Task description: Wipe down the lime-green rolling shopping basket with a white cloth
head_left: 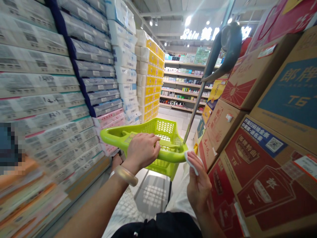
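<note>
A lime-green shopping cart [170, 167] stands right before me, its basket perforated with small holes. My left hand [143, 151] is closed around the cart's handlebar [170, 156], near its middle. A bangle circles that wrist. At the bar's right end, my right hand [199, 185] holds a folded white wipe [192, 162] under its fingers, against or right beside the green plastic. A metal pole [196, 114] rises from the cart's right side and carries a grey plastic loop [226, 49] near its top.
Stacked paper packs [39, 86] line the left side, with yellow-and-white packs [150, 76] farther on. Cardboard cartons [267, 165] are piled close on the right. Shelves of small goods [183, 82] stand at the aisle's far end, beyond the pale floor [170, 115].
</note>
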`<state>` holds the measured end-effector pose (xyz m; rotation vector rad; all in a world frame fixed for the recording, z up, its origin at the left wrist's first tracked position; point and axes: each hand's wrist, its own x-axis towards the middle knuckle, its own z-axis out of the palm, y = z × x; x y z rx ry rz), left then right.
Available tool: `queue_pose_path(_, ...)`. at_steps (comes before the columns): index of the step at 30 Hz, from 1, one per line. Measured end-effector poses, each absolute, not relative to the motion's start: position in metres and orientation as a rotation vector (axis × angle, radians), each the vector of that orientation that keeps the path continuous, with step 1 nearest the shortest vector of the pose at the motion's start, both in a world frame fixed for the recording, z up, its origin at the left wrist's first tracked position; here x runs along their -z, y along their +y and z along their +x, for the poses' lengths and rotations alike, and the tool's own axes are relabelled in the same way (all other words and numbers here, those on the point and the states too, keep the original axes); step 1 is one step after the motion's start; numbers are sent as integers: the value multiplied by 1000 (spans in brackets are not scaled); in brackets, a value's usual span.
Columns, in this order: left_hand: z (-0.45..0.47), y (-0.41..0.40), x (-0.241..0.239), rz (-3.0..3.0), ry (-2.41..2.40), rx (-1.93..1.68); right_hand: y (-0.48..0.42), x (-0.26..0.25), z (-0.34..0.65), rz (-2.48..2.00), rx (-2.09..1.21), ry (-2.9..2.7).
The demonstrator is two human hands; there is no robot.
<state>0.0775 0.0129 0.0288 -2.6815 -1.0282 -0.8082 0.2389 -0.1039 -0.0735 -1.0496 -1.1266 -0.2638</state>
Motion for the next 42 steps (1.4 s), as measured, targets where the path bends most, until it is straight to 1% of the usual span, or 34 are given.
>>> queue_pose_path(2,77,13,-29,-2679,-1029,809,-106,79,235,-1005,286,-1151)
queue_pose_path(7,75,12,-29,-2680,-1033,804,-103,94,230,-1125,184,-826)
queue_pose_path(13,73,13,-30,-2685,-1033,786,-110,108,226,-1069,254,-1034)
queue_pose_path(17,73,13,-30,-2694,-1018,780,-105,111,228,-1134,148,-895)
queue_pose_path(20,72,14,-30,-2695,-1011,782,-105,108,226,-1153,117,-850)
queue_pose_path(25,71,15,-29,-2686,-1008,782,-109,100,225,-1051,242,-1026)
queue_pose_path(30,71,15,-30,-2696,-997,786,-104,89,227,-1105,168,-887)
queue_pose_path(36,69,14,-29,-2677,-1014,782,-107,79,232,-1027,330,-1167)
queue_pose_path(40,69,14,-29,-2682,-994,782,-103,67,243,-1091,268,-1126)
queue_pose_path(42,69,14,-29,-2678,-986,794,-103,58,245,-1077,250,-1231)
